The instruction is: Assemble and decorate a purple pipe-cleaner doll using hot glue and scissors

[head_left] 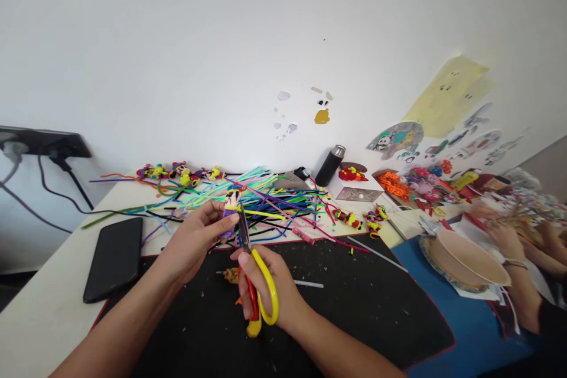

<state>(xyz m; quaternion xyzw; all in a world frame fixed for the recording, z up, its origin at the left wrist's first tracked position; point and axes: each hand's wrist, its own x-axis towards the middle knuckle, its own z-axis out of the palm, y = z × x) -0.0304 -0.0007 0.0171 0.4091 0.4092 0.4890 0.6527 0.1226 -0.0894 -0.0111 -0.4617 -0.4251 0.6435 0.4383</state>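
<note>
My left hand (198, 238) pinches a small figure (231, 199) made of fuzzy pipe cleaners, with a purple body and a pale, black-marked head. A yellow pipe cleaner (266, 214) sticks out to the right beside it. In my right hand (277, 283) are scissors (267, 289) with a large yellow handle loop and some red. Their metal blades point up, right at the figure and the yellow strand; whether they touch it I cannot tell. Below, a small brown-orange piece (231, 275) lies on the black mat (345, 313), partly behind my right hand.
Many coloured pipe cleaners (283, 204) are heaped behind my hands. Finished figures (181, 172) lie along the wall. A phone (114, 260) is at left, a black thermos (330, 165) at the back. On the right, a co-worker's hands (507, 242) are near a bowl (472, 257).
</note>
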